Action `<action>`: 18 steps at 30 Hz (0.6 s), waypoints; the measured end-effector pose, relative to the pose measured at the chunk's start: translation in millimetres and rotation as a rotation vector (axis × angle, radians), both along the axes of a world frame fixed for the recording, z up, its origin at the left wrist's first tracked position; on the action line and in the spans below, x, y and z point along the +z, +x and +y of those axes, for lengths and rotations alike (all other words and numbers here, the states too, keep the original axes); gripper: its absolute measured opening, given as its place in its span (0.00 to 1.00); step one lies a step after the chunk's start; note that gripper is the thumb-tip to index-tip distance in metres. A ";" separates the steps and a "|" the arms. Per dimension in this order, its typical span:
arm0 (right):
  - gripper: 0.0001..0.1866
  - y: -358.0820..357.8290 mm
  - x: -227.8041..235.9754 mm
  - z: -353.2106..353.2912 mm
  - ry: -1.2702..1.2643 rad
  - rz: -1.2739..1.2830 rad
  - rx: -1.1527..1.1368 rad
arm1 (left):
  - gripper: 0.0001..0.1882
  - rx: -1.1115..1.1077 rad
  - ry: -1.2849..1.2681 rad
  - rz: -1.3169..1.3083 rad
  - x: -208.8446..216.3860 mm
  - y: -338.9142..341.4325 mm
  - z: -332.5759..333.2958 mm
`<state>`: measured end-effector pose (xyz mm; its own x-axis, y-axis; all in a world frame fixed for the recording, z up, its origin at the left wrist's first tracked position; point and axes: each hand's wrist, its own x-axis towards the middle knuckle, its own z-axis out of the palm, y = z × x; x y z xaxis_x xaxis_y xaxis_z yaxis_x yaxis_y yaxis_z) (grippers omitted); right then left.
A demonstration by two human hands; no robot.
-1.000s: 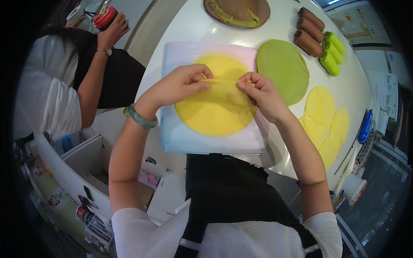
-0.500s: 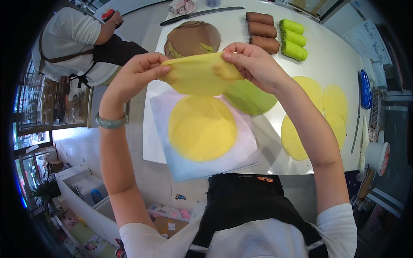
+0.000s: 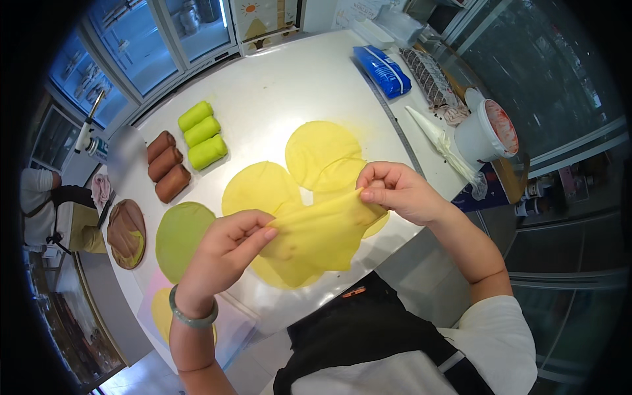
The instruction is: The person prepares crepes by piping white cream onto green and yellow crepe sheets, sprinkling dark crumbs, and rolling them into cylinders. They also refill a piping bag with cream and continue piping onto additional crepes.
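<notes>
A thin yellow crepe hangs between my hands over the table. My left hand pinches its left upper edge and my right hand pinches the right corner. More yellow crepes lie flat on the table behind and below it, one at the back and one to its left. A green crepe lies beside my left hand. Partly behind my left forearm, another yellow crepe rests on pastel sheets. Brown crepes are piled farther left.
Three green rolls and three brown rolls stand in rows. A blue packet, a metal strip, a filled piping bag and a white tub line the right side. Another person is at far left.
The view has swung right. My hands, still holding the crepe, have moved from above the pastel sheets to over the yellow crepes on the right.
</notes>
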<state>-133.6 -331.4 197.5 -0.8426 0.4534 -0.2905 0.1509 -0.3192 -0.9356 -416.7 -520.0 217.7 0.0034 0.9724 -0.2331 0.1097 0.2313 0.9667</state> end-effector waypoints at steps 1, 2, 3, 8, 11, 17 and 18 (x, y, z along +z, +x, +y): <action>0.04 20.9 -5.6 26.1 -0.003 -0.047 -0.025 | 0.09 -0.032 -0.022 -0.048 -18.5 17.1 29.5; 0.05 35.2 -8.2 49.4 -0.006 -0.091 -0.052 | 0.09 -0.054 -0.044 -0.096 -36.8 31.8 58.5; 0.05 52.8 -11.4 78.3 0.039 -0.120 -0.074 | 0.10 -0.085 -0.066 -0.151 -50.7 47.9 90.7; 0.07 90.3 -43.8 216.8 0.346 -0.094 -0.200 | 0.12 -0.040 0.109 0.033 -70.0 96.5 235.8; 0.06 106.8 -61.1 275.8 0.431 0.037 -0.175 | 0.12 0.011 0.241 0.176 -84.7 122.8 290.3; 0.07 132.8 -141.7 313.3 0.486 -0.085 -0.034 | 0.11 0.052 0.230 0.477 -166.5 161.5 318.4; 0.07 138.4 -157.7 314.7 0.501 -0.151 0.029 | 0.11 0.035 0.213 0.488 -179.4 166.4 314.4</action>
<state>4.9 -16.7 39.9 -0.8223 0.5452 -0.1630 0.2977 0.1681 -0.9397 -250.3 -205.6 38.3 -0.0894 0.9960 0.0036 0.5544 0.0467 0.8309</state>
